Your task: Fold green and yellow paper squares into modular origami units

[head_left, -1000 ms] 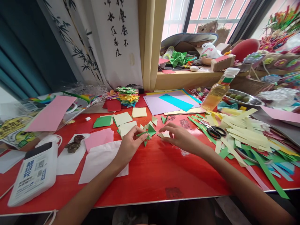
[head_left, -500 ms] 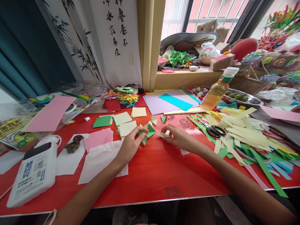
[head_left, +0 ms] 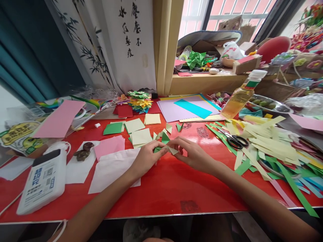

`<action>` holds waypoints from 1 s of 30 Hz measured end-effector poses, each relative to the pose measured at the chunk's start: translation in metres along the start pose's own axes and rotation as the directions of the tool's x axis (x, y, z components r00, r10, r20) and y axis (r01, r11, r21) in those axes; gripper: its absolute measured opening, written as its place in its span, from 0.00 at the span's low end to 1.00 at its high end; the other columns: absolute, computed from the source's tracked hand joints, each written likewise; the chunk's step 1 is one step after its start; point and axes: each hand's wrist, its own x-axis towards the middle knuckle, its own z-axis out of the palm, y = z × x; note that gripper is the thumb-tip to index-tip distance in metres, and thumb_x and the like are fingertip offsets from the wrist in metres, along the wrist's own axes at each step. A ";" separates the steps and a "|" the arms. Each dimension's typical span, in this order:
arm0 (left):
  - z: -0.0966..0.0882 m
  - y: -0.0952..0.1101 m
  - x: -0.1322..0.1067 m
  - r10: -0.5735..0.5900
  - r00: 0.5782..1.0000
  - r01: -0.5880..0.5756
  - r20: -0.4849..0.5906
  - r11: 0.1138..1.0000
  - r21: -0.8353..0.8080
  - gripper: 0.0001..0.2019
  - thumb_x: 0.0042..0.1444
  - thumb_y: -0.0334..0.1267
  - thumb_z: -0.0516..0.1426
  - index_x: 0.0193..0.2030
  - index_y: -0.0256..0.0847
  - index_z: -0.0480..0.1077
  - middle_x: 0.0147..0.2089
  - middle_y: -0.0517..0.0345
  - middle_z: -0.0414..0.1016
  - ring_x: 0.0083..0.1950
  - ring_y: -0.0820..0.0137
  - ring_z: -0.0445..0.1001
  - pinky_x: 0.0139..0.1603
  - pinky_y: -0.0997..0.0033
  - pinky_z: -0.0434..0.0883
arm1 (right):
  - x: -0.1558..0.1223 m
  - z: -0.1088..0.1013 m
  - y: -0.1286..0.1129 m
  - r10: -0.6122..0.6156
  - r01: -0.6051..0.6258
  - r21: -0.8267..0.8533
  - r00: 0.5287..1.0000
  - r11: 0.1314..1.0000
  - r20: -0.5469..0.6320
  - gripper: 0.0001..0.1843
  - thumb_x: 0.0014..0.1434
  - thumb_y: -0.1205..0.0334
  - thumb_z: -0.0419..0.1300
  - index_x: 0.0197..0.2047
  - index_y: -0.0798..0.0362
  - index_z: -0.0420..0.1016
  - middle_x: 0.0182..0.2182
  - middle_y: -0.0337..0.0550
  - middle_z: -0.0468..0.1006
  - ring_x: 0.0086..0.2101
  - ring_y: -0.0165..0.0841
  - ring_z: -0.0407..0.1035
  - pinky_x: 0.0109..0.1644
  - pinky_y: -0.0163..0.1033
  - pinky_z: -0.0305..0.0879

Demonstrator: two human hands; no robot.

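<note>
Red table [head_left: 176, 188]: left hand [head_left: 146, 158], right hand [head_left: 194, 155] pinch folded paper [head_left: 173, 150] lying left-right.

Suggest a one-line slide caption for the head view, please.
Left hand pinches a green folded piece, right hand a yellow folded piece, over a red table strewn with paper strips and scissors.

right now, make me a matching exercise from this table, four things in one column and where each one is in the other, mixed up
Things:
1. scissors
2. teal strip
3. green folded piece
4. cream folded piece

Places:
A. lying on the lilac sheet
B. in the grip of the left hand
C. among the cut paper strips on the right of the table
D. in the grip of the right hand

Pairs: 1-C, 2-A, 3-B, 4-D
</note>
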 end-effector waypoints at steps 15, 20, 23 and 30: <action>-0.001 -0.002 0.001 0.000 0.999 -0.003 -0.039 0.997 -0.083 0.11 0.54 0.45 0.51 0.33 0.40 0.68 0.23 0.64 0.62 0.22 0.77 0.60 0.26 0.75 0.60 | 0.004 0.003 0.003 0.283 -0.304 0.551 0.951 0.777 0.126 0.14 0.55 0.53 0.54 0.29 0.56 0.67 0.25 0.40 0.70 0.22 0.25 0.65 0.26 0.33 0.66; -0.001 0.001 0.000 0.036 0.999 -0.034 0.005 0.984 -0.177 0.09 0.53 0.43 0.52 0.32 0.39 0.68 0.24 0.64 0.60 0.22 0.78 0.58 0.27 0.75 0.59 | 0.007 0.004 0.003 0.293 -0.309 0.665 0.946 0.680 0.139 0.12 0.53 0.54 0.57 0.33 0.56 0.66 0.27 0.40 0.69 0.25 0.26 0.66 0.26 0.33 0.67; -0.001 0.003 0.000 0.037 0.999 -0.028 0.038 0.977 -0.213 0.10 0.53 0.43 0.52 0.31 0.39 0.68 0.23 0.64 0.59 0.22 0.79 0.57 0.28 0.75 0.59 | 0.006 0.007 0.007 0.325 -0.272 0.672 0.944 0.689 0.049 0.13 0.50 0.55 0.59 0.35 0.54 0.64 0.33 0.41 0.68 0.30 0.28 0.66 0.28 0.33 0.69; 0.001 0.001 0.000 0.038 0.999 -0.036 0.019 0.995 -0.098 0.11 0.53 0.45 0.52 0.34 0.40 0.69 0.27 0.62 0.64 0.24 0.76 0.59 0.28 0.75 0.60 | 0.002 0.011 0.001 0.278 -0.291 0.705 0.951 0.647 0.138 0.12 0.55 0.55 0.54 0.39 0.55 0.68 0.36 0.44 0.71 0.36 0.31 0.68 0.37 0.38 0.71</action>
